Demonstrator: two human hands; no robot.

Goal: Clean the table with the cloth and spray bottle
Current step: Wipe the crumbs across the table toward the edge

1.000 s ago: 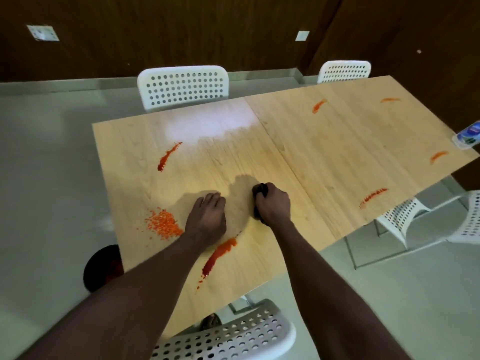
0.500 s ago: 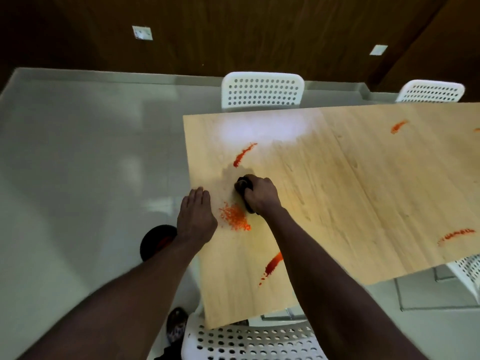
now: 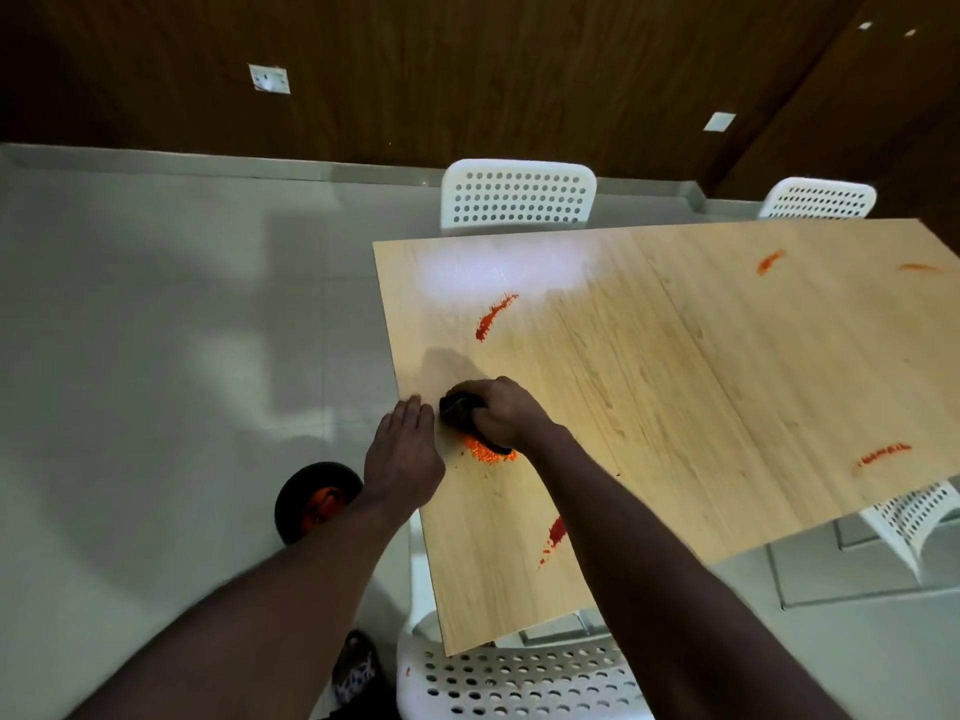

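A light wooden table (image 3: 675, 407) carries several orange-red smears and a pile of orange crumbs (image 3: 485, 452) near its left edge. My right hand (image 3: 506, 410) grips a dark cloth (image 3: 460, 405) and presses it onto that pile. My left hand (image 3: 402, 449) lies at the table's left edge, fingers straight, right beside the cloth. More smears sit at the far left (image 3: 496, 314), near the front edge (image 3: 556, 532) and on the right (image 3: 883, 453). No spray bottle is in view.
White perforated chairs stand at the far side (image 3: 517, 194), far right (image 3: 818, 200), right front (image 3: 914, 517) and right below me (image 3: 514, 678). A dark round bin (image 3: 311, 498) with orange bits sits on the grey floor left of the table.
My right hand has dragged the cloth left onto the crumb pile. My left hand has slid to the table's left edge. The view has swung left, so the blue-labelled item at the right edge is gone.
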